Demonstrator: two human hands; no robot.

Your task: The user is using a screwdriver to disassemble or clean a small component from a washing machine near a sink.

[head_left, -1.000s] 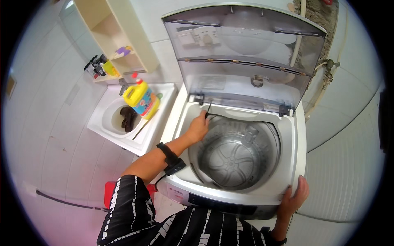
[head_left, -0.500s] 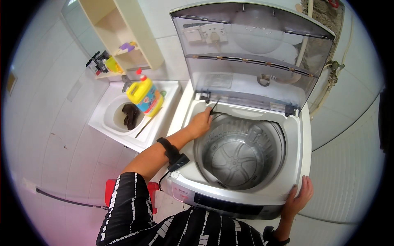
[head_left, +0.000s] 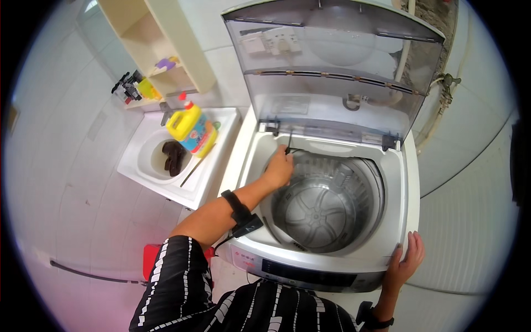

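A top-loading washing machine [head_left: 408, 188] stands before me with its tinted lid [head_left: 332, 105] raised. Its round metal drum [head_left: 316, 213] holds nothing that I can see. At the drum opening's back left rim, my left hand [head_left: 279, 167] is closed on a thin dark screwdriver-like tool [head_left: 290, 139]. The tool's slim end points up toward the lid's left hinge [head_left: 272, 127]; my fingers cover most of its grip. My right hand [head_left: 405, 261] rests at the machine's front right corner, fingers stretched out and holding nothing.
Left of the machine is a white sink [head_left: 130, 166] with a dark wet cloth-like item [head_left: 173, 157] in its basin. A yellow jug [head_left: 192, 133] with a red cap stands on its ledge. Shelves [head_left: 160, 44] hang above. A red object [head_left: 150, 260] is on the floor.
My left hand has shifted slightly right along the back left rim, and the tool now stands more upright. The right hand stays at the front right corner.
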